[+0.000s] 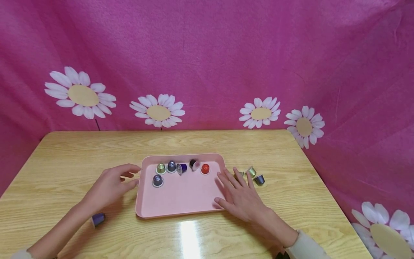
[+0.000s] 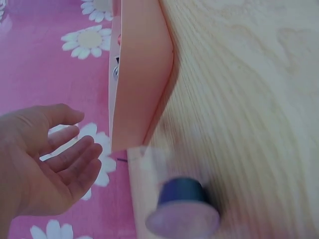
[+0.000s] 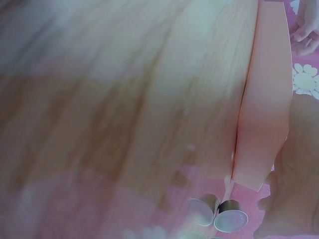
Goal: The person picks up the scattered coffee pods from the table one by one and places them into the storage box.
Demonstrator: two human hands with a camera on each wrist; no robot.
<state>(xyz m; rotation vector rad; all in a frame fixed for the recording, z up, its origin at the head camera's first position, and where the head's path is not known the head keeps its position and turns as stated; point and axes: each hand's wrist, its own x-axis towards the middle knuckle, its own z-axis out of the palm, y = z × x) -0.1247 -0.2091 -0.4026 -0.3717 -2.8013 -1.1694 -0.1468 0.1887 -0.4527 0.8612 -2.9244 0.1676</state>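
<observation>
A pink tray (image 1: 181, 201) lies on the wooden table with several coffee capsules in it. Its back row has a green capsule (image 1: 160, 168), a dark grey one (image 1: 171, 166), a tipped purple one (image 1: 182, 168), a tipped black one (image 1: 194, 164) and a red one (image 1: 205, 169); a grey-violet capsule (image 1: 157, 180) stands in front. My left hand (image 1: 111, 185), fingers loosely bent around nothing, is beside the tray's left rim. Over the right rim my right hand (image 1: 242, 201) spreads its fingers, palm down, holding nothing. In the left wrist view, the left hand (image 2: 55, 159) shows empty.
A purple-blue capsule (image 1: 98, 219) lies on the table (image 1: 155, 237) by my left forearm. Right of the tray lie a pale green capsule (image 1: 252, 171) and a dark blue one (image 1: 259, 180); another is partly hidden behind my right fingers. A pink flowered cloth (image 1: 207, 72) hangs behind.
</observation>
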